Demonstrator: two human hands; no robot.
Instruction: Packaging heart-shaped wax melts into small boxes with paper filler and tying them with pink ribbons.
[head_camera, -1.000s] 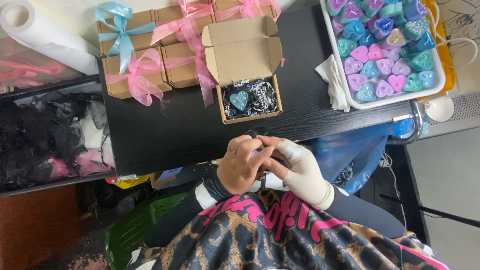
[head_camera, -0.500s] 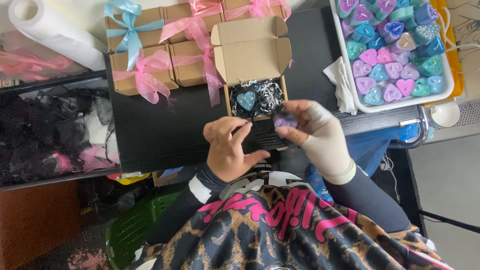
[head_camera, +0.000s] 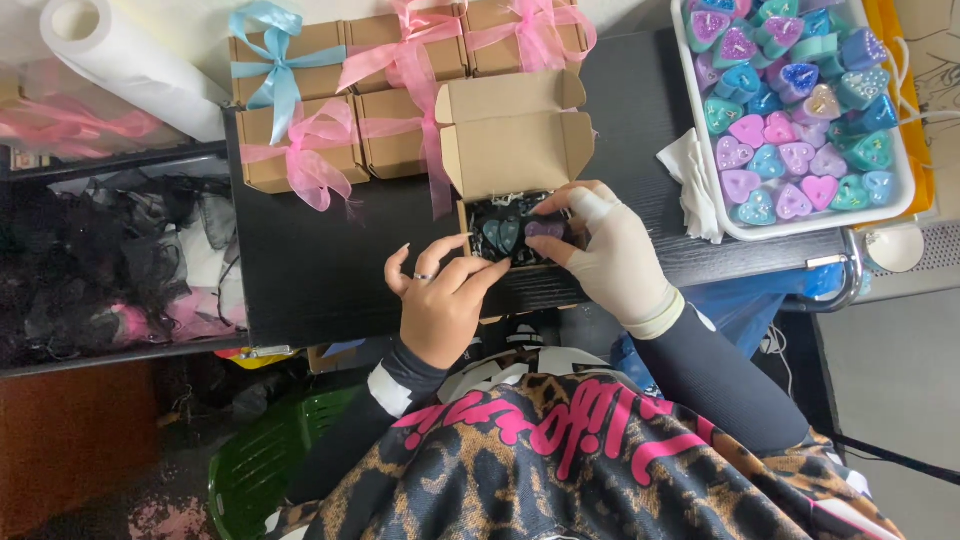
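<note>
Hands (head_camera: 530, 270) set purple heart (head_camera: 545, 230) into open box (head_camera: 515, 150) beside teal heart (head_camera: 502, 234)

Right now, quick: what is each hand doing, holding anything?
Left hand: bare, fingers resting on the open box, gripping nothing.
Right hand: gloved, fingertips closed on the purple heart inside that box.

— What did the gloved right hand (head_camera: 615, 255) hold?
— A purple heart (head_camera: 545, 229), pressed into the open box (head_camera: 515, 150) beside a teal heart (head_camera: 501, 234).
— And the left hand (head_camera: 445, 300)?
— It steadied the box's front edge.
</note>
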